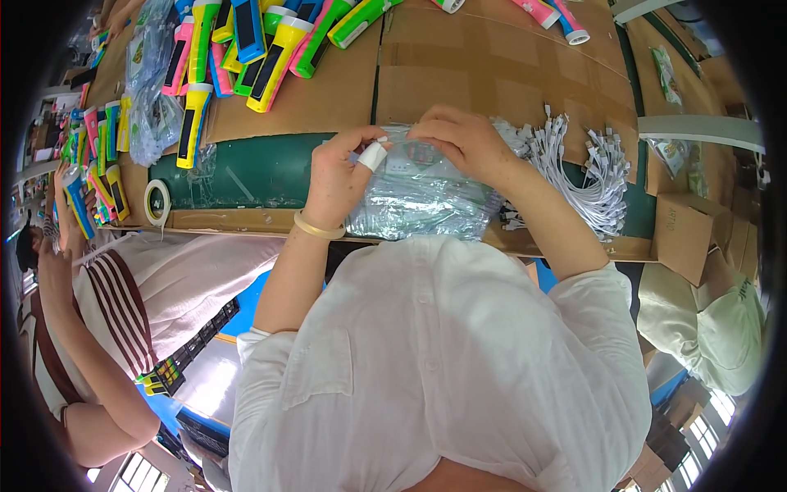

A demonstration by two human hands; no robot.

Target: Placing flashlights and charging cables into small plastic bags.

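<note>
gripping crinkled clear plastic bag (pixel 418 193): left hand (pixel 340 176), right hand (pixel 463 143) pinch top edge.

Two bare hands are showing at mid-frame, a left hand (pixel 340 176) with one white-taped finger and a right hand (pixel 463 139), both resting on one stack of clear plastic bags (pixel 418 201). One roll of tape (pixel 156 202) is lying at centre left, one heap of white cables (pixel 586 168) is sitting at centre right, and the colourful plastic torches (pixel 246 45) piling up at upper left are too many to count.

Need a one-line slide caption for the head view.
Both hands, left hand and right hand, grip a clear plastic bag beside white cables and coloured flashlights.
</note>
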